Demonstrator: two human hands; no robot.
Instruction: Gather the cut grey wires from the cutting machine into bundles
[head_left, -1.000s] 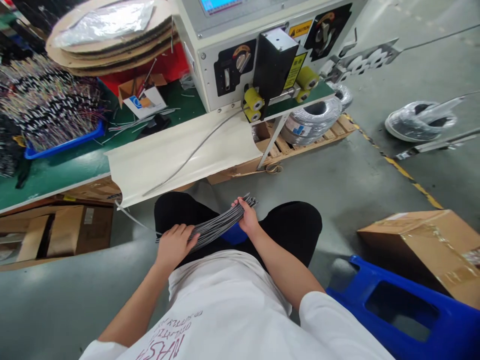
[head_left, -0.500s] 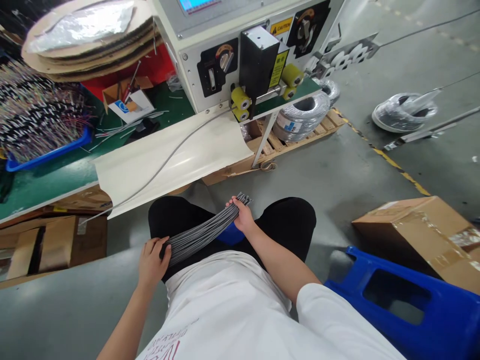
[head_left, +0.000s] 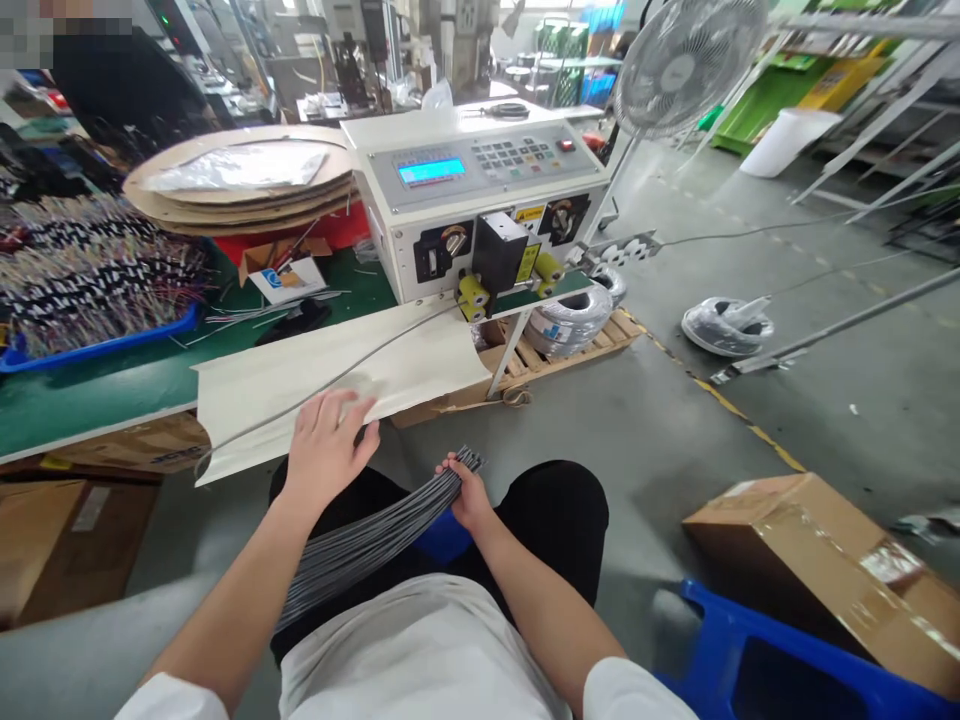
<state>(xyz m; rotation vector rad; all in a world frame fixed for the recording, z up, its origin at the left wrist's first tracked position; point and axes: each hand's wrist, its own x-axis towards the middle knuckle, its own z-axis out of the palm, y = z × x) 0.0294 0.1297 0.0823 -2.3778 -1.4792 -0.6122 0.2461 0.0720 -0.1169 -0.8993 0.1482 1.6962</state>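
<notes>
My right hand (head_left: 466, 495) is closed around one end of a bundle of grey cables (head_left: 367, 535), which lies across my lap. The bundle's far end spreads out under my left forearm. Raised off the bundle, my left hand (head_left: 328, 445) hovers with its fingers apart near the front edge of a cream curved chute (head_left: 262, 385). A single grey cable (head_left: 360, 362) runs along that chute from the yellow rollers (head_left: 472, 293) of a white cable-cutting machine (head_left: 480, 190).
A green bench (head_left: 90, 405) holds a blue tray (head_left: 112, 345) of wire bundles and stacked cardboard discs (head_left: 240, 215). Right of me are a cardboard box (head_left: 817, 570) and a blue plastic stool (head_left: 757, 630). Wrapped cable coils (head_left: 574, 320) sit on a wooden pallet (head_left: 600, 350).
My left hand has let go of the bundle's left end and moved up toward the chute. The right hand keeps its hold. My view has tilted up, showing more of the machine.
</notes>
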